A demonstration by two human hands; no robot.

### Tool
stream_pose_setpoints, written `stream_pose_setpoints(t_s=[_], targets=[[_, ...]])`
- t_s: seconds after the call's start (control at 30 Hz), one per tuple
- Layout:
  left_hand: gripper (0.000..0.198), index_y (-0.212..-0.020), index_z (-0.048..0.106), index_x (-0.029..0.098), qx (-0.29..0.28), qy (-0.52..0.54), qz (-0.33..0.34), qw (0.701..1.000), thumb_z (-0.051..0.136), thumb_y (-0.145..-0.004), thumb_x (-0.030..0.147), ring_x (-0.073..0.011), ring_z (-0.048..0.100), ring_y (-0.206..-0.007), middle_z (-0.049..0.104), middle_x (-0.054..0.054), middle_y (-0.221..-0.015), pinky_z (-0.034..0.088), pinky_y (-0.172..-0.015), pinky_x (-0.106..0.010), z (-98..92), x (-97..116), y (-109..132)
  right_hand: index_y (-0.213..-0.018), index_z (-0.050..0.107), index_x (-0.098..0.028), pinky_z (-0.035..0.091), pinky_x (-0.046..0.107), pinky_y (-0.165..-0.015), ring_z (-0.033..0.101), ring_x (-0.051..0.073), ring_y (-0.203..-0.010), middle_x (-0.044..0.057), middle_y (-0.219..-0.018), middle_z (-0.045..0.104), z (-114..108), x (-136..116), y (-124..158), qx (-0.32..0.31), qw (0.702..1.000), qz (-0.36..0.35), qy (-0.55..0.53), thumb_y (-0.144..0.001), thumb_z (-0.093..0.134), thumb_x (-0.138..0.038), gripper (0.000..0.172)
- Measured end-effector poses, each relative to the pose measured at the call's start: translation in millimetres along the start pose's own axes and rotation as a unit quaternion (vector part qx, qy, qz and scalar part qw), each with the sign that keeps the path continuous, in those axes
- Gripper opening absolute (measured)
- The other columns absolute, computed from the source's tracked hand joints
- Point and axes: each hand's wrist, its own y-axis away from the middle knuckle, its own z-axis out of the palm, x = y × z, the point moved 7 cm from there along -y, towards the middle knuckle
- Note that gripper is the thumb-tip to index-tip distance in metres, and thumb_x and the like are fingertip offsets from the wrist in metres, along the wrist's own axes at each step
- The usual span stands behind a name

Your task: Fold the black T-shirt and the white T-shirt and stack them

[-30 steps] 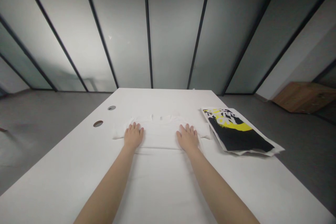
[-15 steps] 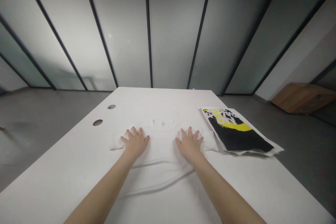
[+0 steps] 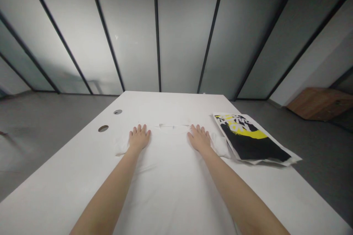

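Note:
A white T-shirt [image 3: 169, 161] lies spread flat on the white table [image 3: 68, 176], collar at the far end. My left hand [image 3: 138, 137] rests flat on its left shoulder area, fingers stretched out and together. On the right shoulder area my right hand [image 3: 199, 138] presses flat in the same way, fingers extended. Both hands sit just below the collar [image 3: 172, 127], one on each side. Neither hand holds anything.
A folded black, yellow and white printed garment [image 3: 252, 137] lies at the table's right edge. Two round cable holes [image 3: 103, 128] are at the left. Frosted glass panels stand behind the table; a wooden cabinet [image 3: 320, 102] sits at the far right on the floor.
Both hands have slid away from me up the shirt toward the collar, and the wrinkles seen half a second ago in the shirt's middle are smoothed out.

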Motion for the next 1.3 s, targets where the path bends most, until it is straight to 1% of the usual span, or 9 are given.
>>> stream_pose_setpoints(t_s=[0.17, 0.27, 0.37, 0.43, 0.57, 0.77, 1.0, 1.13, 1.3], targets=[[0.062, -0.160, 0.045, 0.018, 0.005, -0.026, -0.028, 0.999, 0.028, -0.108, 0.048, -0.0403, 0.042, -0.148, 0.043, -0.018, -0.166, 0.035, -0.118, -0.056, -2.1, -47, 17, -0.164, 0.041, -0.027, 0.016, 0.051, -0.124, 0.027, 0.037, -0.157, 0.013, -0.173, 0.030, -1, 30, 13, 0.020, 1.000, 0.013, 0.009, -0.110, 0.029, -0.049, 0.060], [0.062, -0.158, 0.047, 0.015, 0.011, -0.038, -0.061, 0.997, 0.033, -0.107, 0.046, -0.0431, 0.042, -0.148, 0.045, -0.022, -0.164, 0.036, -0.117, -0.058, -10.7, -53, 27, -0.159, 0.049, -0.027, 0.014, 0.055, -0.125, 0.023, 0.041, -0.159, 0.011, -0.174, 0.030, -5, 32, 24, 0.033, 0.999, 0.017, 0.007, -0.110, 0.030, -0.047, 0.057], [0.064, -0.159, 0.046, 0.013, 0.026, -0.040, -0.056, 0.997, 0.039, -0.105, 0.046, -0.0473, 0.032, -0.154, 0.039, -0.026, -0.166, 0.033, -0.117, -0.066, -23.2, -29, 39, -0.160, 0.049, -0.026, 0.009, 0.062, -0.125, 0.016, 0.046, -0.160, 0.012, -0.175, 0.025, -6, 12, 44, 0.039, 0.999, -0.006, 0.010, -0.108, 0.036, -0.049, 0.057], [0.063, -0.160, 0.047, 0.016, 0.039, -0.031, 0.009, 0.999, 0.039, -0.105, 0.047, -0.0446, 0.025, -0.158, 0.035, -0.021, -0.170, 0.027, -0.121, -0.067, -29.0, 3, 49, -0.162, 0.045, -0.025, 0.008, 0.063, -0.124, 0.016, 0.048, -0.159, 0.015, -0.176, 0.023, 2, -7, 60, 0.014, 1.000, -0.027, 0.009, -0.106, 0.041, -0.052, 0.062], [0.067, -0.162, 0.045, 0.024, -0.021, -0.011, 0.098, 0.995, 0.037, -0.104, 0.059, -0.0455, 0.026, -0.158, 0.035, -0.015, -0.171, 0.024, -0.122, -0.071, -12.1, 57, 68, -0.169, 0.029, -0.024, 0.007, 0.068, -0.122, 0.013, 0.051, -0.159, 0.019, -0.177, 0.013, 25, -32, 79, -0.046, 0.998, -0.033, -0.002, -0.105, 0.039, -0.060, 0.074], [0.075, -0.168, 0.032, 0.031, -0.072, 0.006, 0.025, 0.997, 0.032, -0.102, 0.066, -0.0545, 0.018, -0.157, 0.022, -0.013, -0.176, 0.018, -0.112, -0.087, 14.6, 70, 43, -0.170, 0.024, -0.032, 0.003, 0.073, -0.120, 0.007, 0.051, -0.160, 0.015, -0.179, 0.009, 23, -38, 37, -0.060, 0.997, -0.035, -0.014, -0.103, 0.036, -0.067, 0.076], [0.075, -0.167, 0.034, 0.030, -0.056, 0.033, -0.004, 0.998, 0.030, -0.101, 0.066, -0.0490, 0.018, -0.159, 0.024, -0.011, -0.176, 0.015, -0.119, -0.080, 5.0, 62, -12, -0.167, 0.030, -0.034, 0.005, 0.073, -0.121, 0.012, 0.049, -0.160, 0.013, -0.178, 0.015, 5, -54, -26, -0.037, 0.997, -0.064, -0.018, -0.103, 0.036, -0.068, 0.073], [0.074, -0.165, 0.038, 0.030, -0.035, 0.034, 0.003, 0.999, 0.033, -0.101, 0.066, -0.0479, 0.022, -0.158, 0.029, -0.011, -0.174, 0.017, -0.120, -0.077, 5.4, 60, -26, -0.164, 0.038, -0.033, 0.007, 0.070, -0.123, 0.017, 0.047, -0.159, 0.012, -0.176, 0.023, 8, -53, -46, -0.011, 0.995, -0.084, -0.043, -0.102, 0.044, -0.065, 0.070], [0.065, -0.160, 0.047, 0.024, -0.006, 0.047, -0.008, 0.999, 0.034, -0.104, 0.054, -0.0437, 0.027, -0.157, 0.038, -0.012, -0.170, 0.022, -0.124, -0.067, 6.1, 52, -31, -0.145, 0.064, -0.026, 0.013, 0.063, -0.126, 0.031, 0.040, -0.156, 0.013, -0.165, 0.046, 9, -38, -57, 0.071, 0.974, -0.112, -0.187, -0.100, 0.057, -0.046, 0.050]])
